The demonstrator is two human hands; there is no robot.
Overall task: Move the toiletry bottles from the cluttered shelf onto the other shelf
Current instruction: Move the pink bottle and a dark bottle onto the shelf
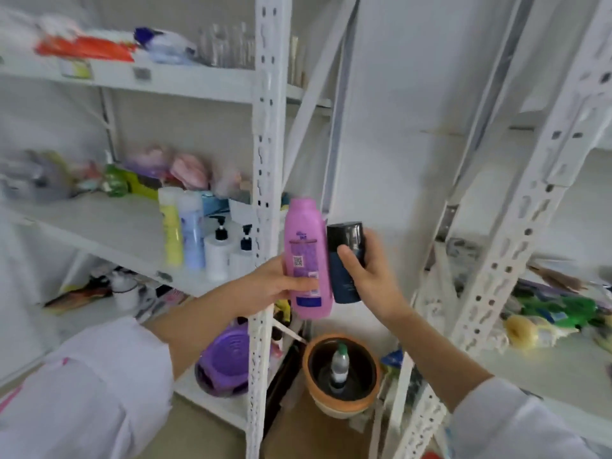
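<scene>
**A:** Head view, the only one I have. What's in the hands?

**B:** My left hand (275,279), centre of the frame, is closed around the lower half of a pink bottle (308,260), thumb across its label, bottle upright. My right hand (367,276), just right of it, is wrapped round a dark blue bottle (346,260), thumb on the front and fingers behind. The two bottles touch side by side.

**A:** Why hold them there?

**B:** They're in the gap between the two racks, in front of the left rack's upright post (266,160). I read that as mid-carry, one bottle per hand to save a trip.

**A:** What's left on the source?

**B:** On the cluttered shelf (109,223), centre left, a yellow bottle (170,226), a pale blue bottle (192,230) and two white pump bottles (217,253) stand together near the front edge, easy to reach.

**A:** And the destination?

**B:** Probably the right-hand shelf (543,372), lower right. It has bare board near me, clutter further back. That is my guess.
</scene>
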